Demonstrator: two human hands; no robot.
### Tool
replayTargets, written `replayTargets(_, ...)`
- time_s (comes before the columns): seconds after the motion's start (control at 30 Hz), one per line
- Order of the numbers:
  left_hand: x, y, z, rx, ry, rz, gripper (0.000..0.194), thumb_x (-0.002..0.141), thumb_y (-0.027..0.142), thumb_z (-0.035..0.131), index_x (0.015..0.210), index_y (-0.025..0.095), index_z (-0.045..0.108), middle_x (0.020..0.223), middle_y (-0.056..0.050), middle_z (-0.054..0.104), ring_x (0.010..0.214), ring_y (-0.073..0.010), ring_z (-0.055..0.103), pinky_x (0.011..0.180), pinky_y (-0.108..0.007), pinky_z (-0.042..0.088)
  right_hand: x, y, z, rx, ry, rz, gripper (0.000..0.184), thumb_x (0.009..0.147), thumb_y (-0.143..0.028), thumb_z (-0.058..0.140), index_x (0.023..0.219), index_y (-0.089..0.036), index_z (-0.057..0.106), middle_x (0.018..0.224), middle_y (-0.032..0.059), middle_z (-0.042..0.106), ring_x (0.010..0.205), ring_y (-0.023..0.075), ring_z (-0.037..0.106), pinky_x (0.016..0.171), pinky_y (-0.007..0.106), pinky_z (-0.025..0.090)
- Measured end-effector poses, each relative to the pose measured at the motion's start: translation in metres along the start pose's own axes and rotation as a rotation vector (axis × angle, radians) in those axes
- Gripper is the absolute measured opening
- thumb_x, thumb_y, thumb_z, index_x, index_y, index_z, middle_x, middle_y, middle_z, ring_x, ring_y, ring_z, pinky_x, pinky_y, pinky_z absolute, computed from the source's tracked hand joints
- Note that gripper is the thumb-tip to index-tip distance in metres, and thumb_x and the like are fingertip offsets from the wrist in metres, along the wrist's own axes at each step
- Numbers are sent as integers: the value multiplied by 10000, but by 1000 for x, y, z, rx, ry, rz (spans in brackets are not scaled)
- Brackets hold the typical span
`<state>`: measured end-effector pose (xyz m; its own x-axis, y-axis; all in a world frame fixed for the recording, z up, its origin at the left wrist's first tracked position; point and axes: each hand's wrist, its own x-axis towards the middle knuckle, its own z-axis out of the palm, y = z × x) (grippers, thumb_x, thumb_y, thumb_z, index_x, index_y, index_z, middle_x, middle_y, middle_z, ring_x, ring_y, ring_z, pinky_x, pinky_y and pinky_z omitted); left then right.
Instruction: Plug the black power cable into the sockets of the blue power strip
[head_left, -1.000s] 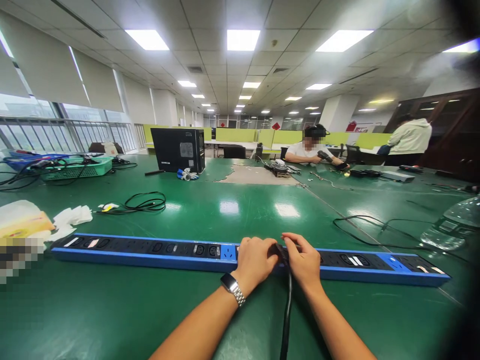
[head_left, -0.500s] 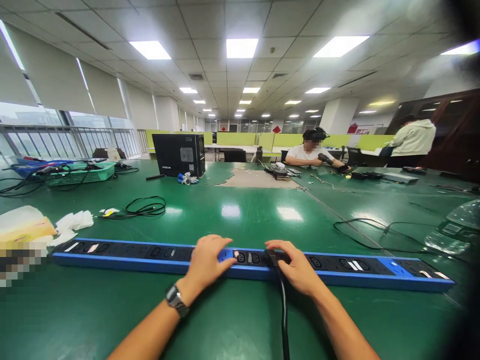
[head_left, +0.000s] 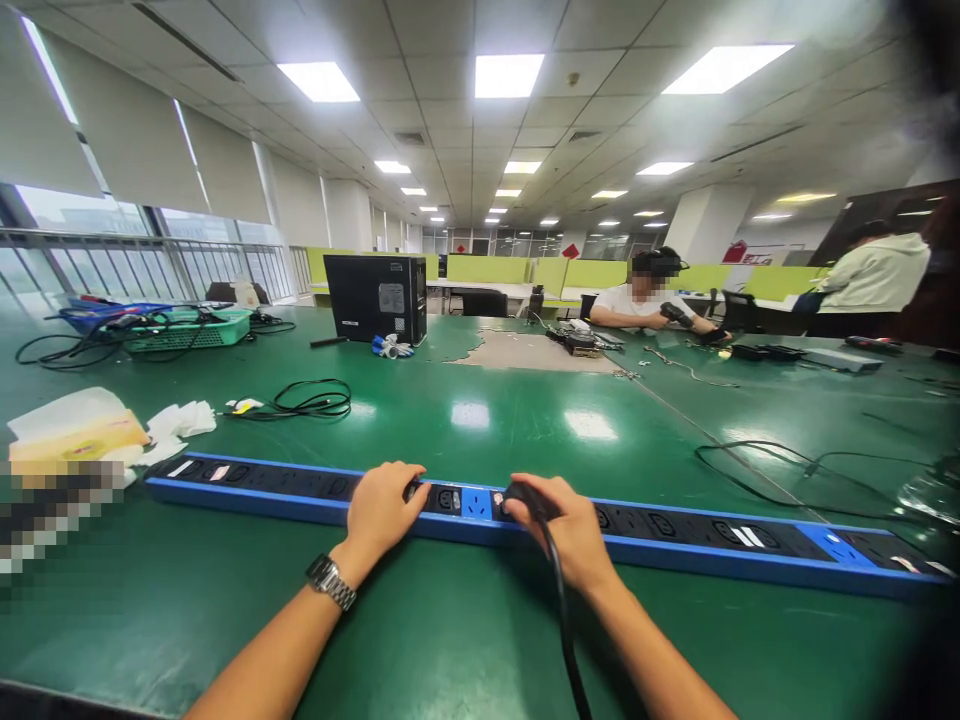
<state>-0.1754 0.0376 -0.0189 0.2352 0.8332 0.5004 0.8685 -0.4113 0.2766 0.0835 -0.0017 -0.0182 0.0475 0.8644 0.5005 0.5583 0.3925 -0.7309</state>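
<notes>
A long blue and black power strip (head_left: 477,503) lies across the table in front of me, its sockets facing up. My left hand (head_left: 384,508) wraps over the strip just left of the blue socket, fingers at the far edge and thumb on top. In my right hand (head_left: 566,528) is a black plug (head_left: 531,497), held above the sockets just right of the blue one. Its thick black cord (head_left: 562,610) hangs down toward me. Whether the plug's face touches a socket is hidden by my fingers.
A black computer case (head_left: 375,300), a green basket (head_left: 191,332) with cables, a coiled black cable (head_left: 311,400) and crumpled white tissues (head_left: 180,420) lie on the green table. A loose cable (head_left: 750,485) is on the right. Another person (head_left: 649,300) sits across the table.
My right hand has carried the plug left along the strip, closer to the blue socket. My left hand has also slid left. The view has turned slightly left.
</notes>
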Motion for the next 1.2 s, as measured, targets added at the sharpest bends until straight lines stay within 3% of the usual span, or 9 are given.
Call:
replayTargets(0.1, -1, -1, -1, 3, 2, 1, 194, 909, 302, 578, 1030, 199, 688, 959, -48, 722, 897, -240, 647, 807, -354, 475, 3, -12, 29, -116, -76, -3, 367, 801, -497, 641, 1045, -239, 732, 804, 57, 653, 751, 197, 606, 722, 332, 482)
replayTargets(0.23, -2, 0, 0, 6, -3, 4, 172, 908, 298, 583, 1003, 205, 691, 934, -45, 716, 881, -237, 643, 795, -353, 472, 8, -21, 42, -303, -98, 1, 315, 826, -455, 639, 1069, -273, 723, 821, 56, 663, 807, 210, 595, 766, 340, 462)
replayTargets(0.47, -4, -3, 0, -54, 25, 30, 172, 907, 288, 579, 1021, 204, 676, 960, -50, 715, 907, -239, 636, 817, -371, 472, 6, -34, 41, -454, -166, -116, 278, 840, -376, 646, 1090, -272, 706, 865, 68, 693, 866, 222, 586, 888, 434, 414)
replayTargets(0.57, -7, 3, -1, -125, 73, 85, 188, 897, 286, 590, 1049, 206, 666, 1001, -57, 715, 949, -245, 626, 863, -398, 457, 3, -31, 37, -444, -210, -150, 387, 835, -363, 646, 1210, -270, 645, 928, 62, 703, 926, 222, 591, 1018, 512, 337)
replayTargets(0.7, -9, 27, 3, -232, 36, 256, 358, 832, 245, 658, 1184, 205, 613, 1082, -65, 696, 1014, -249, 600, 938, -429, 429, 1, -18, 24, -437, -205, -136, 724, 721, -370, 729, 1389, -233, 485, 1179, 95, 665, 1132, 273, 543, 1070, 533, 311)
replayTargets(0.8, -5, 50, 11, -263, -37, 289, 498, 796, 214, 697, 1277, 228, 564, 1128, -61, 689, 1050, -251, 591, 952, -437, 431, 0, -9, 15, -436, -167, -101, 679, 702, -379, 727, 1336, -231, 535, 1291, 104, 616, 1194, 292, 519, 1050, 515, 357)
replayTargets(0.9, -1, 66, 18, -296, -57, 215, 375, 810, 235, 718, 1176, 249, 636, 1070, -39, 718, 1004, -251, 617, 892, -423, 467, -1, -4, 11, -424, -191, -102, 616, 704, -366, 724, 1288, -236, 575, 1297, 91, 620, 1191, 285, 528, 1043, 495, 372)
replayTargets(1.07, 7, 70, 5, -515, 196, 55, 205, 838, 298, 704, 1034, 239, 683, 1004, -40, 735, 930, -226, 657, 868, -373, 496, -2, -8, 12, -450, -242, -71, 624, 684, -399, 759, 1266, -245, 596, 1285, 77, 631, 1192, 286, 528, 1046, 493, 356)
replayTargets(1.2, 12, 41, -20, -629, 336, -64, 299, 852, 422, 656, 1064, 213, 686, 1038, -61, 733, 943, -234, 674, 892, -361, 510, -2, -11, 12, -457, -261, -50, 608, 693, -427, 757, 1255, -245, 612, 1289, 80, 630, 1205, 288, 522, 1053, 490, 349)
